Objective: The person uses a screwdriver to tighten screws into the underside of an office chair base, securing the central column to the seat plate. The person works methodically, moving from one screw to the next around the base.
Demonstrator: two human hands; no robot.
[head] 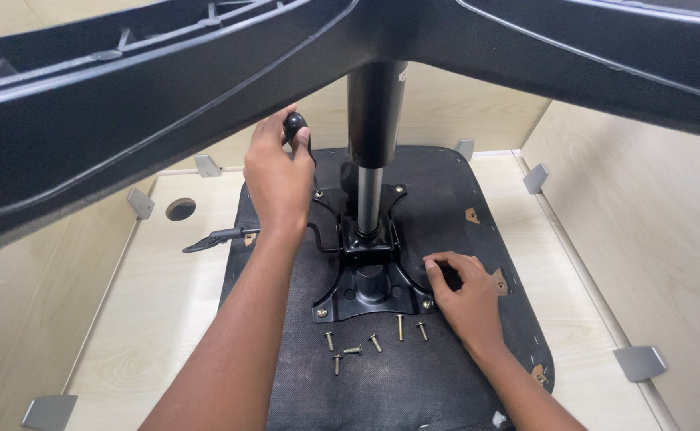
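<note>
the left hand (pixel 276 179) is clamped around a black screwdriver handle (pixel 295 125), its shaft pointing down toward a screw at the far left corner of the black metal plate (pixel 370 283). the plate sits on the upturned seat (pixel 414 375), a dark fabric-covered underside that lies on the light wood bench (pixel 158 319). the right hand (pixel 463 291) rests on the seat just beside the plate's near right corner, fingers curled together and touching the plate edge; whether it grips anything i cannot tell. a black column (pixel 374 136) rises from the middle of the plate up to the chair base (pixel 126 96) spreading across the top. loose screws (pixel 366 345) lie on the seat in front of the plate. a black lever (pixel 214 238) sticks out to the left.
</note>
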